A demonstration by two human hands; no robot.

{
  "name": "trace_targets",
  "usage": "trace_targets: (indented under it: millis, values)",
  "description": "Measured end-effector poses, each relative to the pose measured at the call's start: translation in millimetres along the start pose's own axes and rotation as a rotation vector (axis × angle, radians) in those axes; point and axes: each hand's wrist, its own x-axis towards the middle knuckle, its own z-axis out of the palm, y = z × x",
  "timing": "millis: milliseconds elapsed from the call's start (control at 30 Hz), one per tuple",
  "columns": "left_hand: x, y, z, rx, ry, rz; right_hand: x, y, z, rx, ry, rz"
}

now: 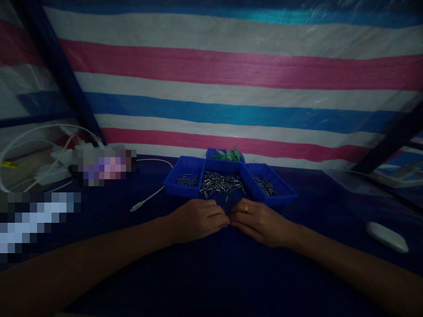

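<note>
My left hand (200, 221) and my right hand (262, 223) meet fingertip to fingertip over the dark blue table, both with fingers closed in a pinch. Between the fingertips shows a small shiny metal piece (229, 223), mostly hidden by them. A gold ring (246, 208) is on a right finger. Just beyond the hands lies a loose pile of thin metal pins (222, 182). Flanking it are a left blue bin (181, 189) with some pins (187, 180) and a right blue bin (280, 197) with more small metal pieces (266, 186).
Behind the pile stands a third blue bin (224, 163) holding green plastic-looking pieces (231, 154). A white cable (145, 202) lies left of the bins. At right is a white rounded object (387, 237). Striped sheeting (231, 97) hangs at the back.
</note>
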Motion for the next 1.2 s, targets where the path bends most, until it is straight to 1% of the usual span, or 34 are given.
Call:
trace_targets:
  millis: [167,333,400,567,800,1067,1200]
  values:
    - [1.0,0.6,-1.4,0.02,0.018,-0.004,-0.4,0.9,1.7,-0.017,0.002,-0.034]
    - [2.5,1.1,-3.9,-0.006,-0.023,0.026,-0.1,1.2,2.5,-0.021,0.01,-0.049]
    - [2.8,1.4,-3.7,-0.022,-0.019,0.037,0.3,0.8,2.1,-0.021,-0.003,-0.043]
    - [1.8,2.9,-2.0,-0.033,0.04,-0.004,0.9,-0.6,0.9,-0.021,0.003,-0.03]
    - [1.7,4.4,-1.8,0.073,0.016,-0.104,0.6,-1.0,0.3,-0.018,0.019,-0.013]
    - [2.0,3.0,0.6,0.075,0.001,-0.08,0.2,-1.3,-0.7,-0.018,0.019,-0.009]
    - [2.4,3.5,0.4,0.093,0.013,-0.126,0.0,-1.6,-0.2,-0.032,0.041,0.003]
